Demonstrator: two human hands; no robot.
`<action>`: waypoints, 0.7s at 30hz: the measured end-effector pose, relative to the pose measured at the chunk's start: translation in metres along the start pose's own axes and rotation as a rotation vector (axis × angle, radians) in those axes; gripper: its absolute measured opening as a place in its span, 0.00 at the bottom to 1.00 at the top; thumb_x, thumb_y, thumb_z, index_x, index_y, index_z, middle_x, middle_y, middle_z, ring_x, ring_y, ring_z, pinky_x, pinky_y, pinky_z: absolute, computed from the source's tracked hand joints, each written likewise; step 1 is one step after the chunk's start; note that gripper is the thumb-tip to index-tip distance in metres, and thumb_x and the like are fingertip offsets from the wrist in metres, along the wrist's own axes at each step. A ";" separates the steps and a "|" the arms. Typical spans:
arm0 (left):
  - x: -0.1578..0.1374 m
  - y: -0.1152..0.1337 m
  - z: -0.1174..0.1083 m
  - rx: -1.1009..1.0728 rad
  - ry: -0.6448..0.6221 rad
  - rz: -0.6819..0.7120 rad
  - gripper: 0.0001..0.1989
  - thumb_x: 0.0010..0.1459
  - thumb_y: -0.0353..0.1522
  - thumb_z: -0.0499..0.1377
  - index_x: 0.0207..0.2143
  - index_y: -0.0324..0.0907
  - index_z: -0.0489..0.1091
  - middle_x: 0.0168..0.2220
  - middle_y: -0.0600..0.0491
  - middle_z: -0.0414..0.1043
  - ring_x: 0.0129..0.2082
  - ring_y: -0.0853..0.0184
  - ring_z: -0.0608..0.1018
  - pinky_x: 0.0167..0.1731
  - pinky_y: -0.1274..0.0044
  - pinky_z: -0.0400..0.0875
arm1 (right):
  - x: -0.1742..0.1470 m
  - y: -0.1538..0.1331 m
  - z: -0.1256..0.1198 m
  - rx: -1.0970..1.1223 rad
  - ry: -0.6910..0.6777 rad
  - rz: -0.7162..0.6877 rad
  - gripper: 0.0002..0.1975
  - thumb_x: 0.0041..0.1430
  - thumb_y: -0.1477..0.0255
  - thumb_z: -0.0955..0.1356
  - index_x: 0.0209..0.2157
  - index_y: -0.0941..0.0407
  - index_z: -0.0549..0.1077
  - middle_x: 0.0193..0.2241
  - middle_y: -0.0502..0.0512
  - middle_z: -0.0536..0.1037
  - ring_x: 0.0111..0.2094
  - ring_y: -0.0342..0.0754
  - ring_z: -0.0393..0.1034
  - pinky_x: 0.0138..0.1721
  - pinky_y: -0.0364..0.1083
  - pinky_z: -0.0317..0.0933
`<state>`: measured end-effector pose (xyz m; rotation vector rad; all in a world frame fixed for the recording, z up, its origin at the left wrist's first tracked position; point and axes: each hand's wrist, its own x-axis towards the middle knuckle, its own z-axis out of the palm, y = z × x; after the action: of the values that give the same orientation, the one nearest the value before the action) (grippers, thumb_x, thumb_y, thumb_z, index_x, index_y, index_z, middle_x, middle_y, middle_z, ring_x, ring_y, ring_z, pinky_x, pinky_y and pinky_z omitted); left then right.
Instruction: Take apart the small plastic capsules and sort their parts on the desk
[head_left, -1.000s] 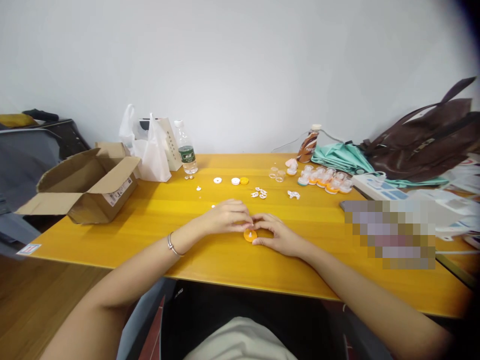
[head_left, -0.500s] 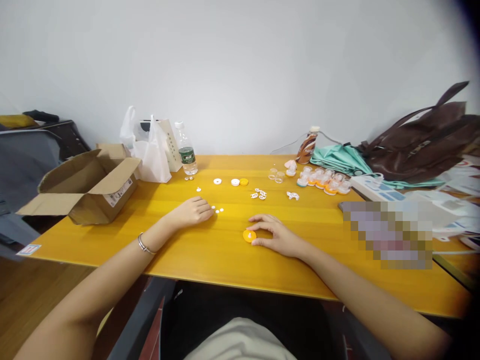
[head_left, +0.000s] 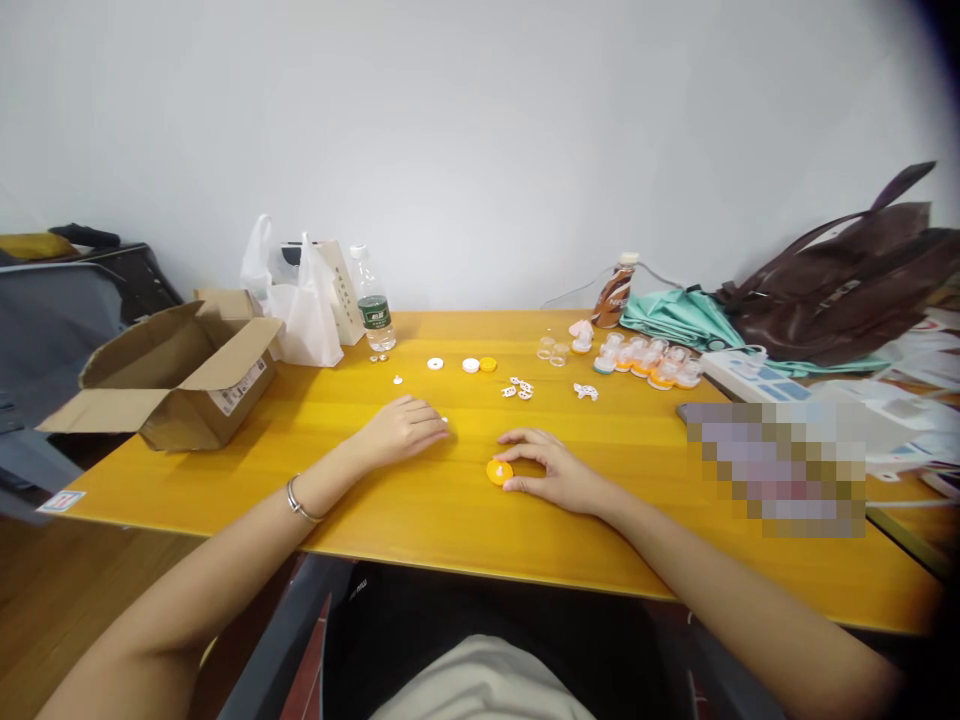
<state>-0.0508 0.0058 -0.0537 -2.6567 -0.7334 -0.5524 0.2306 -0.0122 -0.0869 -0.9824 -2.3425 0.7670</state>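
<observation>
A round yellow-orange disc (head_left: pixel 499 472) with a small white knob at its centre lies on the table. My right hand (head_left: pixel 551 474) pinches its right rim between thumb and fingers, the other fingers arched above. My left hand (head_left: pixel 403 432) is palm down to the left of the disc, fingers drawn together and fingertips turned under; whatever they hold is hidden. One small white piece (head_left: pixel 445 420) peeks out behind those fingers. Farther back are a white ring (head_left: pixel 435 364), a white disc (head_left: pixel 470 366), a yellow ring (head_left: pixel 487 364) and a small white knob (head_left: pixel 397 380).
Several white cut-out pieces (head_left: pixel 517 389) and clear rings (head_left: pixel 553 351) lie mid-table. Behind them, clear-topped orange and teal pieces (head_left: pixel 646 361) stand in a row. An open cardboard box (head_left: pixel 202 385) and water bottle (head_left: pixel 374 305) are left; a brown bag (head_left: pixel 832 290) is right.
My left hand has moved right, toward the yellow disc, and now covers most of the spot where several small white pieces showed. My right hand and the disc have stayed put.
</observation>
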 end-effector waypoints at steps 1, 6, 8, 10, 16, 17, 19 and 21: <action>0.006 0.010 0.000 -0.093 -0.048 -0.004 0.11 0.61 0.35 0.50 0.38 0.42 0.70 0.33 0.51 0.73 0.34 0.71 0.73 0.35 0.78 0.63 | 0.000 0.000 0.000 -0.003 0.005 -0.001 0.17 0.48 0.59 0.69 0.40 0.50 0.74 0.49 0.55 0.67 0.53 0.53 0.58 0.56 0.55 0.47; 0.031 0.048 0.007 -0.445 -0.140 -0.090 0.15 0.54 0.42 0.55 0.38 0.41 0.70 0.37 0.51 0.72 0.37 0.69 0.73 0.38 0.79 0.64 | 0.000 0.001 0.002 -0.010 0.030 -0.006 0.15 0.48 0.59 0.69 0.38 0.49 0.75 0.49 0.55 0.67 0.52 0.54 0.59 0.55 0.56 0.48; 0.034 0.053 0.012 -0.511 -0.117 -0.148 0.14 0.54 0.41 0.56 0.37 0.40 0.70 0.36 0.51 0.72 0.37 0.69 0.73 0.39 0.78 0.65 | 0.000 0.000 0.002 -0.010 0.032 -0.004 0.15 0.48 0.59 0.69 0.38 0.49 0.75 0.48 0.55 0.67 0.52 0.54 0.59 0.55 0.56 0.48; 0.035 0.052 0.016 -0.563 -0.093 -0.177 0.14 0.55 0.40 0.56 0.37 0.40 0.70 0.36 0.51 0.72 0.37 0.69 0.73 0.39 0.77 0.65 | 0.001 -0.001 0.002 -0.011 0.034 -0.003 0.15 0.48 0.59 0.69 0.37 0.49 0.75 0.48 0.55 0.67 0.52 0.54 0.60 0.55 0.56 0.48; 0.035 0.047 0.022 -0.602 -0.043 -0.135 0.11 0.57 0.37 0.54 0.38 0.40 0.70 0.36 0.50 0.72 0.38 0.69 0.73 0.39 0.78 0.65 | 0.002 -0.001 0.002 -0.026 0.047 -0.011 0.16 0.47 0.58 0.69 0.37 0.50 0.75 0.47 0.55 0.68 0.51 0.53 0.60 0.55 0.56 0.49; 0.036 0.047 0.023 -0.585 -0.050 -0.108 0.11 0.58 0.36 0.54 0.37 0.40 0.70 0.36 0.50 0.72 0.37 0.69 0.73 0.38 0.78 0.64 | 0.002 -0.001 0.003 -0.029 0.049 -0.013 0.16 0.47 0.58 0.69 0.37 0.50 0.75 0.47 0.55 0.68 0.51 0.53 0.60 0.55 0.56 0.49; 0.038 0.046 0.025 -0.512 -0.053 -0.056 0.10 0.58 0.36 0.53 0.37 0.40 0.70 0.35 0.51 0.72 0.37 0.70 0.73 0.37 0.78 0.63 | 0.002 0.000 0.003 -0.034 0.052 -0.021 0.15 0.48 0.58 0.69 0.37 0.49 0.75 0.47 0.55 0.68 0.51 0.53 0.61 0.55 0.56 0.49; 0.040 0.046 0.025 -0.387 -0.038 0.000 0.10 0.59 0.36 0.52 0.36 0.41 0.70 0.35 0.51 0.72 0.36 0.70 0.73 0.37 0.78 0.62 | 0.002 0.001 0.004 -0.042 0.057 -0.031 0.15 0.48 0.58 0.69 0.37 0.49 0.75 0.47 0.55 0.68 0.51 0.53 0.61 0.54 0.56 0.49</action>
<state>0.0122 -0.0048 -0.0673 -3.0283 -0.6957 -0.7081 0.2278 -0.0115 -0.0898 -0.9706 -2.3282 0.6719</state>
